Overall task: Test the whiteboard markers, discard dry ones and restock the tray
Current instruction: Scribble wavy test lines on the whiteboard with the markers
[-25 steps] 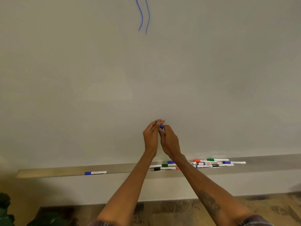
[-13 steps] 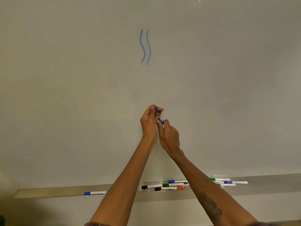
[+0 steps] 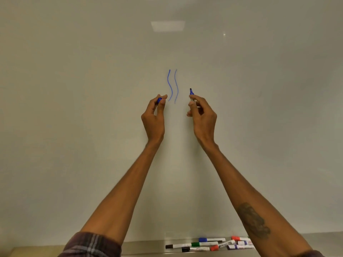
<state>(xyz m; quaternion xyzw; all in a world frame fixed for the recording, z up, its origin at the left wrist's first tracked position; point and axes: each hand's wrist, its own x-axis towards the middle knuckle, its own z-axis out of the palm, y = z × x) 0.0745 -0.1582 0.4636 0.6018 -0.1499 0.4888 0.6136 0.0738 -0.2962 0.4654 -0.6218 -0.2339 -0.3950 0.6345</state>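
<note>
Marker test at the whiteboard (image 3: 74,89), above the tray (image 3: 144,246) of spare markers (image 3: 204,244).
Right hand (image 3: 203,117) pinches the uncapped blue marker (image 3: 191,92), tip up beside two blue lines (image 3: 172,86); left hand (image 3: 154,119) pinches its cap (image 3: 159,100). A firm, steady stroke should best show dryness.

Right hand (image 3: 202,117) grips uncapped blue marker (image 3: 192,95); left hand (image 3: 154,117) pinches cap (image 3: 159,100).

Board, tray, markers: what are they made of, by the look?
Board: glossy white, mirrors ceiling lights; coated steel, melamine or glass, cannot tell.
Tray: dull grey with faint sheen; looks like metal, probably aluminium.
Markers: white barrels, coloured caps, smooth; likely moulded plastic, as with the marker in the right hand and cap in the left hand.
</note>
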